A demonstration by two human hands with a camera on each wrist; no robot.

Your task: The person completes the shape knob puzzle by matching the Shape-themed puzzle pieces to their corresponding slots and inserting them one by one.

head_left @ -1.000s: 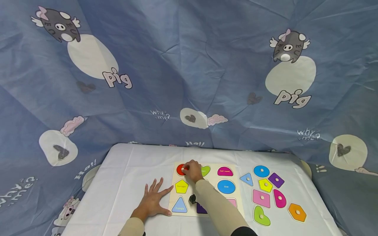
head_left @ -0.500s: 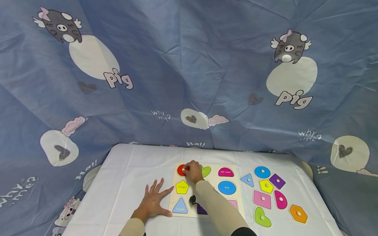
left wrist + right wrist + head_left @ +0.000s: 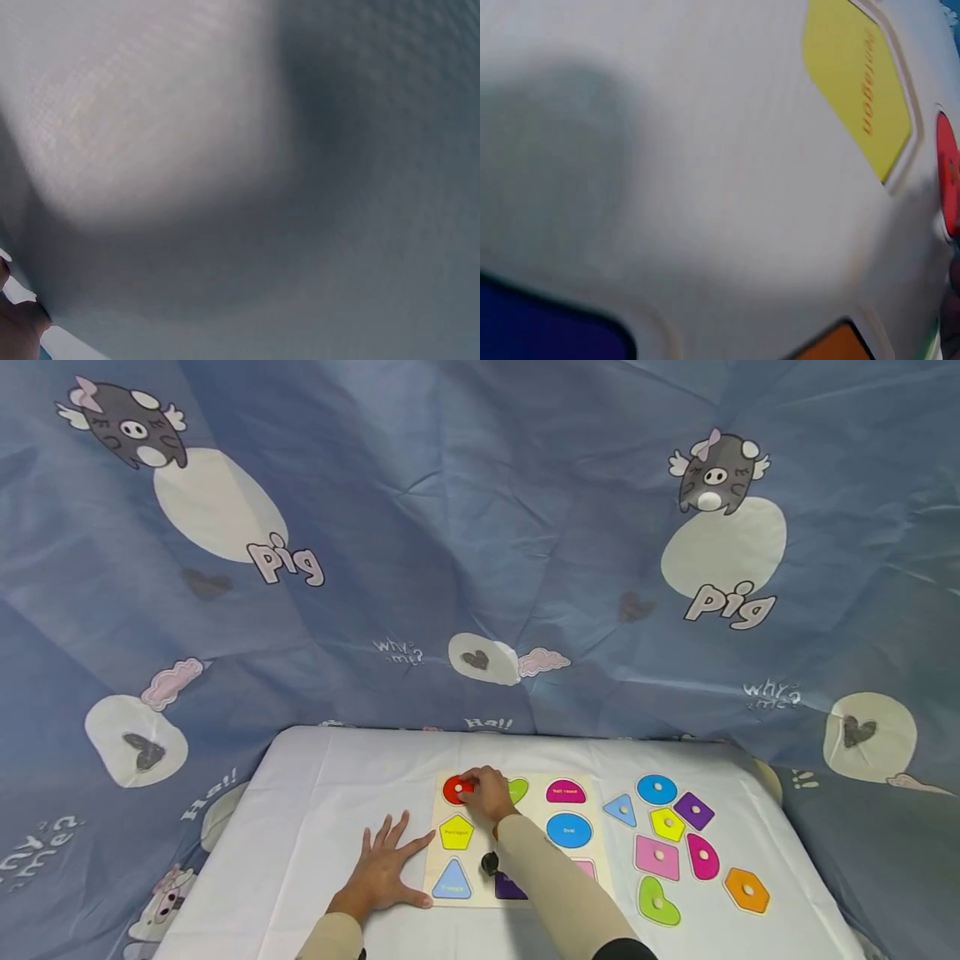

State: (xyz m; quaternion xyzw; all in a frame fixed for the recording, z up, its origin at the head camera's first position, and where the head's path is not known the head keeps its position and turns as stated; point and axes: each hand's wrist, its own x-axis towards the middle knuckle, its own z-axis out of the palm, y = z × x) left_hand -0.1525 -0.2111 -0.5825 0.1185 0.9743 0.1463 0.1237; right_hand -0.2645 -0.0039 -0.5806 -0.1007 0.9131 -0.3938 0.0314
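Red and round, a flat wooden circle piece (image 3: 457, 790) with a pale knob in its middle lies in the far left corner of the pale wooden shape-puzzle board (image 3: 534, 810). The right hand (image 3: 486, 792) is over it, fingertips curled down onto the piece's right part and gripping it. The left hand (image 3: 385, 871) lies flat on the white tablecloth (image 3: 315, 827) with fingers spread straight, thumb against the board's left edge. On the board, a yellow pentagon recess (image 3: 456, 832) sits just nearer than the circle, and a light-blue triangle recess (image 3: 452, 881) is at the near left corner. Loose coloured pieces lie in a cluster toward the table's right edge, among them an orange pentagon piece (image 3: 747, 890) and a green heart piece (image 3: 657, 902).
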